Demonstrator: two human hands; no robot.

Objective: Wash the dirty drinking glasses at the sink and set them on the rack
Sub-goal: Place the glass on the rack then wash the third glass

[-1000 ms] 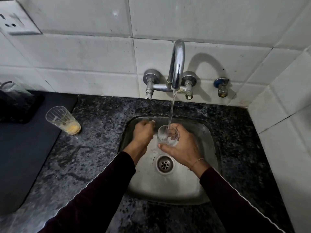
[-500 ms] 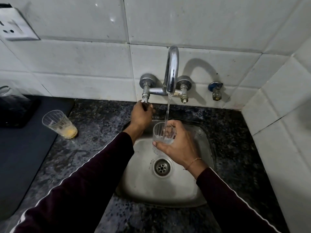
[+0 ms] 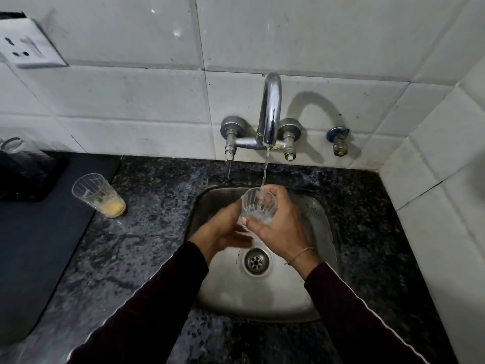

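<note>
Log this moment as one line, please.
stage: rinsing | right hand: holds glass under tap stream | left hand: beside glass, blurred | dirty glass: on counter

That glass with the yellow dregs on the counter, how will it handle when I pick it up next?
The dirty glass looks thin, clear and ribbed, so it is probably light and fragile. It narrows toward its base and already leans in this wide view, so a sideways nudge may tip it. Only a little yellow residue sits at the bottom, so little should spill.
</note>
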